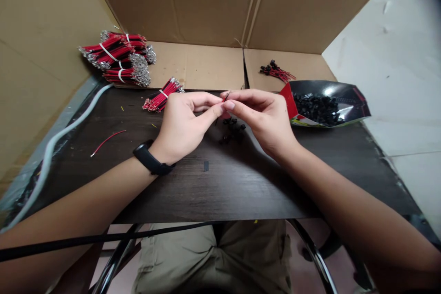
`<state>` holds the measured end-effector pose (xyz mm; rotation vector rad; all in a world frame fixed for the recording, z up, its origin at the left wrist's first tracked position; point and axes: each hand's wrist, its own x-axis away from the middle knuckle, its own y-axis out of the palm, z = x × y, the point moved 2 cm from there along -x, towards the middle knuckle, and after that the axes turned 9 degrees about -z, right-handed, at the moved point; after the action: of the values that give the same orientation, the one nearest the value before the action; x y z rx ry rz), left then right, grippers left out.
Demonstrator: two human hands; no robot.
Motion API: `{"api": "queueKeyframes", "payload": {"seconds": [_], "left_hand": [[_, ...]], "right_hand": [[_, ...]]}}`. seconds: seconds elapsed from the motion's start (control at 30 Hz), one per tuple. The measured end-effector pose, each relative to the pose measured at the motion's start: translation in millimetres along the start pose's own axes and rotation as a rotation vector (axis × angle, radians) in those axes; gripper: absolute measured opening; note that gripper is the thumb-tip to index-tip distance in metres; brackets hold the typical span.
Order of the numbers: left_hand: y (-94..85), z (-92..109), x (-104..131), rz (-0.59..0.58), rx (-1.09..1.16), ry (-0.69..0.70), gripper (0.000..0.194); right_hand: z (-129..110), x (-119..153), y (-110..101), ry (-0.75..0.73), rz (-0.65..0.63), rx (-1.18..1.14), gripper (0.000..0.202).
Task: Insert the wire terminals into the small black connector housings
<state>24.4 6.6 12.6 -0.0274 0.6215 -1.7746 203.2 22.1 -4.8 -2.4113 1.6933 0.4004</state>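
Note:
My left hand and my right hand meet above the dark table, thumbs and fingertips pinched together. Between them shows a short bit of thin red and black wire; most of it is hidden by the fingers. Whether a connector is on it, I cannot tell. Just below my fingertips several small black connectors lie loose on the table. Left of my left hand is a tied bundle of red and black wires with metal ends.
More tied wire bundles are piled at the back left. A single red wire lies on the table. An open box of black pieces stands right. Behind it are red wires with black connectors. Cardboard walls the back.

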Motion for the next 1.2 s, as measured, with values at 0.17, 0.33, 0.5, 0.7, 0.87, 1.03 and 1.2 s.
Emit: {"api": "queueKeyframes", "payload": {"seconds": [0.17, 0.33, 0.5, 0.7, 0.87, 1.03, 1.2], "left_hand": [[1.9, -5, 1, 0.039, 0.054, 0.009, 0.021], [3.3, -2, 2, 0.004, -0.015, 0.071, 0.006], [-2.5, 0, 0, 0.147, 0.014, 0.106, 0.007], [-2.9, 2, 1, 0.111, 0.007, 0.142, 0.010], [-2.7, 3, 1, 0.112, 0.016, 0.165, 0.008], [-3.8, 0, -1, 0.112, 0.107, 0.145, 0.009], [-1.9, -1, 0, 0.121, 0.105, 0.117, 0.011]], "right_hand": [[2, 4, 2, 0.027, 0.022, -0.069, 0.020], [-1, 4, -2, 0.023, 0.038, 0.012, 0.022], [-6, 3, -3, 0.022, -0.012, 0.086, 0.036], [-9, 4, 2, 0.033, -0.084, 0.063, 0.042], [-9, 5, 1, 0.040, -0.096, 0.030, 0.039], [-8, 6, 0, 0.037, -0.095, 0.067, 0.042], [-8, 5, -1, 0.017, -0.087, 0.108, 0.043]]}}
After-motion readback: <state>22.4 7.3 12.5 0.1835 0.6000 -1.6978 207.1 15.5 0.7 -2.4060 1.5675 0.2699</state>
